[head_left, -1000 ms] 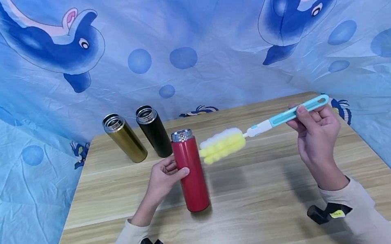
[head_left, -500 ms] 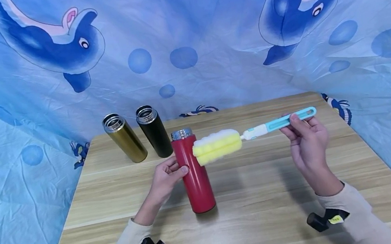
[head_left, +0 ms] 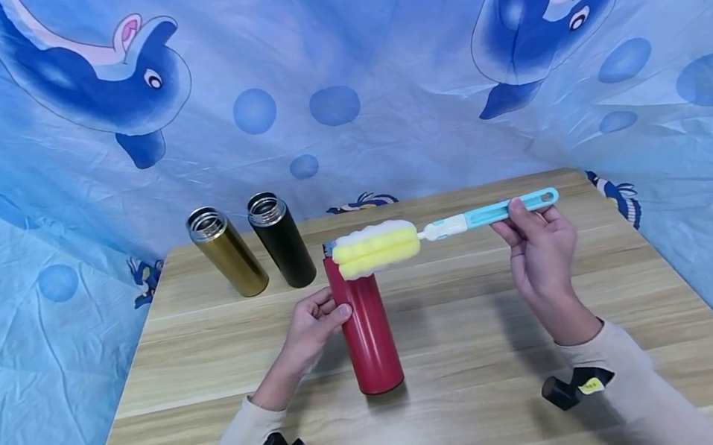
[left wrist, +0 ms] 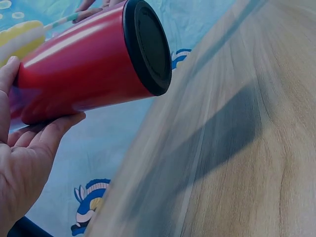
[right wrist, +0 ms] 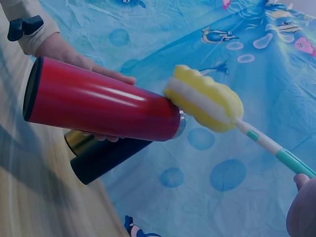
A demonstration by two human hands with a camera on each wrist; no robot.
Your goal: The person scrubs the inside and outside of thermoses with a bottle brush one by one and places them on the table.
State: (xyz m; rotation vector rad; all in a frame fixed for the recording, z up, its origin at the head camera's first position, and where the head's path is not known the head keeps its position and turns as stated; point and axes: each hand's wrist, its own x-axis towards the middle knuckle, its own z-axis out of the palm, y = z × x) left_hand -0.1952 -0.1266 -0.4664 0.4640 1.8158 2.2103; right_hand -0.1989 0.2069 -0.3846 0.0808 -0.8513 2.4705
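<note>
My left hand [head_left: 319, 325] grips a red thermos bottle [head_left: 371, 333] around its upper body, holding it raised off the table and tilted. Its black base [left wrist: 147, 47] shows in the left wrist view. In my right hand [head_left: 543, 250] is a bottle brush, pinched by its turquoise handle [head_left: 510, 208]. The brush's yellow and white sponge head [head_left: 376, 248] points left and overlaps the bottle's metal mouth in the head view, hiding most of it. In the right wrist view the sponge [right wrist: 205, 98] lies right beside the bottle's mouth end, outside it.
A gold thermos bottle [head_left: 233, 257] and a black thermos bottle [head_left: 283, 243], both without lids, stand upright at the back left of the wooden table [head_left: 474, 395]. Behind the table hangs a blue curtain [head_left: 412, 132] printed with dolphins.
The brush has moved left, its sponge passing from the bottle's right side to over its mouth. The red bottle has tilted and shifted slightly right with my left hand.
</note>
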